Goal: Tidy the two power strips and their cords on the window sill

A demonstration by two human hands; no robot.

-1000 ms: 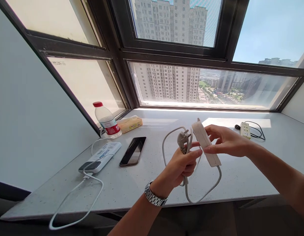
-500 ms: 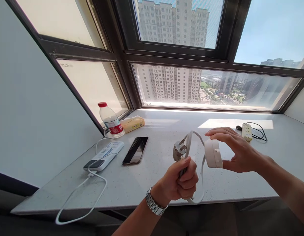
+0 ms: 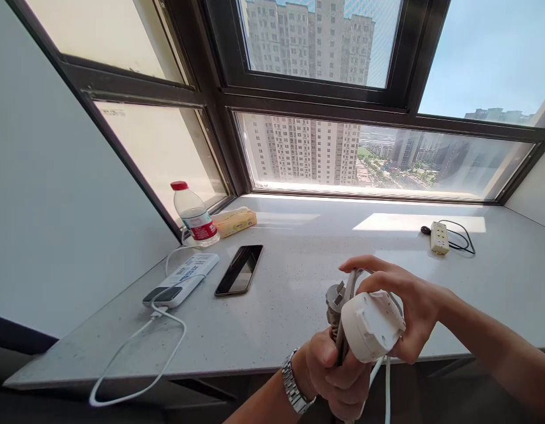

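My left hand (image 3: 343, 374), with a metal watch on its wrist, is closed round the bunched grey-white cable (image 3: 342, 347). The grey three-pin plug (image 3: 334, 299) sticks up above its thumb, pins upward. My right hand (image 3: 407, 300) grips a round white block (image 3: 370, 327), tilted and held close against the cable bundle. Its thumb is at the block's lower right, and its fingers reach over the top near the cable loop. Loose white cable hangs below the hands past the counter edge. Part of the block's far side is hidden.
On the white counter (image 3: 290, 318) lie a phone (image 3: 239, 270) and a white power bank (image 3: 182, 280) with a looping cable. A red-capped bottle (image 3: 195, 215) and a yellow tissue pack (image 3: 235, 222) stand by the window. A small power strip (image 3: 439, 238) lies at right.
My right hand has moved left and down, bringing the round white block from apart to against the cable bundle. My left hand has shifted slightly right and down, still gripping the cable.
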